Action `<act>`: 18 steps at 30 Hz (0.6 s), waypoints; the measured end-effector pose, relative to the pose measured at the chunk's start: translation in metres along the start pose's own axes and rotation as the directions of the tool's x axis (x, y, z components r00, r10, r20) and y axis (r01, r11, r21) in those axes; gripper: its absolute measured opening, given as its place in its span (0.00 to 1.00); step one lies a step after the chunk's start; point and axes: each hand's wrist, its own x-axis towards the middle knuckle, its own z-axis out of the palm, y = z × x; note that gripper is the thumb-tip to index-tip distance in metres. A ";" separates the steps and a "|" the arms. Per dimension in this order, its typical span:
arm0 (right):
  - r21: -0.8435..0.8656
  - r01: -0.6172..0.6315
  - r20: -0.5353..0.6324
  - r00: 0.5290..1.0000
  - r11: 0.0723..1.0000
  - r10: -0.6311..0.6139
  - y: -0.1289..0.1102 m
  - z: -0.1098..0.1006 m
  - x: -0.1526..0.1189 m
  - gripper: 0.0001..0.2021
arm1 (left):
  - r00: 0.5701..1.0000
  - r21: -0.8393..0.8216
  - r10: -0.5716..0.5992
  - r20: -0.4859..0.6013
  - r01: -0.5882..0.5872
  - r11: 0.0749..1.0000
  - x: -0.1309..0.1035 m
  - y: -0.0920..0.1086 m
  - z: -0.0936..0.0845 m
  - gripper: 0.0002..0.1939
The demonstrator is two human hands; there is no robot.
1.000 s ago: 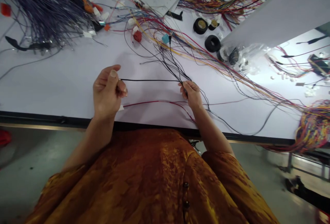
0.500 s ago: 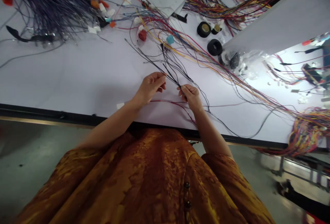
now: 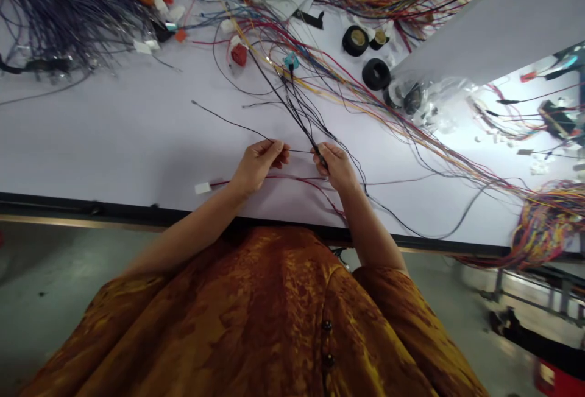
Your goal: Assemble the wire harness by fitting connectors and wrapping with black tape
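Observation:
My left hand point(image 3: 260, 164) pinches a single thin black wire point(image 3: 228, 122), whose free end lies out to the upper left. The same wire runs across to my right hand point(image 3: 334, 164), which is closed on a bundle of black wires point(image 3: 299, 118). That bundle fans upward from my fingers toward a blue connector point(image 3: 291, 61). Below the hands, a red wire point(image 3: 283, 176) with a white tag point(image 3: 202, 188) lies on the white table point(image 3: 128, 135).
Purple wires point(image 3: 68, 13) cover the upper left. Black tape rolls point(image 3: 376, 74) and a clear plastic bag point(image 3: 427, 101) sit right of centre. Multicoloured wires point(image 3: 393, 117) run diagonally to a bundle over the right edge. A red connector point(image 3: 238, 54) lies above the hands.
One black wire is now drawn apart from the bundle, stretched between my hands with its end out to the left. The other black wires now point more upward from my right hand.

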 end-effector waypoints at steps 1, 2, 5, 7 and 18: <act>-0.007 0.000 -0.002 1.000 1.000 0.000 0.000 0.000 0.000 0.22 | 1.000 -0.004 -0.010 -0.001 0.010 1.000 0.001 0.001 0.000 0.14; -0.016 -0.001 -0.002 1.000 1.000 0.001 0.000 -0.001 0.000 0.21 | 1.000 -0.006 -0.019 0.000 0.019 1.000 0.001 0.002 -0.001 0.14; -0.033 -0.009 0.008 1.000 0.999 0.010 -0.002 -0.001 -0.002 0.20 | 1.000 -0.011 -0.032 0.001 0.032 0.999 0.003 0.005 -0.002 0.15; -0.034 -0.006 0.022 1.000 0.999 0.007 -0.003 -0.001 -0.003 0.20 | 1.000 -0.023 -0.030 -0.002 0.030 0.999 0.003 0.005 -0.003 0.15; -0.066 0.006 0.099 0.995 0.998 0.001 -0.003 -0.005 -0.006 0.21 | 0.979 -0.082 -0.198 -0.050 0.193 0.978 0.007 0.010 -0.006 0.12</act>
